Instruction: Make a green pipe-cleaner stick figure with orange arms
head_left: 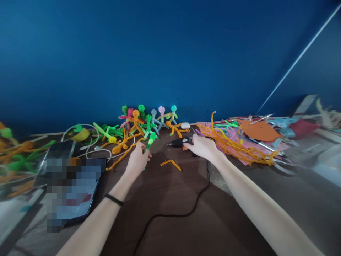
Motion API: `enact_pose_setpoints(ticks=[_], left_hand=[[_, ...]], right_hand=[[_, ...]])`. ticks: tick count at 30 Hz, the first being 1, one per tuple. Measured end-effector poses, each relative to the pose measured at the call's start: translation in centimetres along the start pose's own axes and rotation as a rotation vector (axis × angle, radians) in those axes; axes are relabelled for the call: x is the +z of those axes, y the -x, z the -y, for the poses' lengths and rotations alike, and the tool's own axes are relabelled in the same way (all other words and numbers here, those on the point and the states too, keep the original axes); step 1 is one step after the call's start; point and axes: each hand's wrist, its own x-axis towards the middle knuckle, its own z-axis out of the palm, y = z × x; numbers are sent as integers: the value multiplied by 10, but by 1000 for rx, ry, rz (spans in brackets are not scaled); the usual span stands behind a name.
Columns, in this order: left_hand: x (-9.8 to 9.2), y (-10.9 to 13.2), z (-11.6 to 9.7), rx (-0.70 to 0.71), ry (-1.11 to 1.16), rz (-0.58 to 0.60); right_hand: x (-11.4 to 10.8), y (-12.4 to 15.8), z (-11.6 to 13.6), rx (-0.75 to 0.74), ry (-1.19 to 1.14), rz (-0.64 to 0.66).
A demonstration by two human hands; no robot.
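My left hand [138, 158] is closed around a small green pipe-cleaner figure [151, 138] with a light green head pointing up. My right hand [200, 145] grips a black glue gun [177, 143], whose nozzle points left toward the figure. The gun's lower part is hidden behind my fingers. On the table between and below my hands lies a bent orange pipe-cleaner piece [171, 164]. Behind them, several finished pipe-cleaner figures stand against the wall, among them an orange one [136, 121] and a pink one [161, 113].
Right of my hand lies a heap of orange pipe cleaners [239, 147] with an orange sheet [259, 130]. A tablet [80, 192] rests at the left, by a white cable [90, 152]. The black cord [181, 215] snakes toward me. A white earbud case [185, 125] sits near the blue wall.
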Motion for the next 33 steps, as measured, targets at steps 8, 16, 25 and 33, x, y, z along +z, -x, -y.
enact_pose_setpoints(ticks=[8, 16, 25, 33], left_hand=[[3, -4, 2, -79, 711, 137], [-2, -9, 1, -83, 858, 230], [6, -4, -1, -90, 867, 189], [18, -2, 10, 9, 830, 171]], right_hand=[[7, -10, -10, -101, -107, 149], [14, -16, -5, -133, -888, 229], [26, -8, 10, -282, -1524, 524], [53, -9, 21, -389, -1670, 482]])
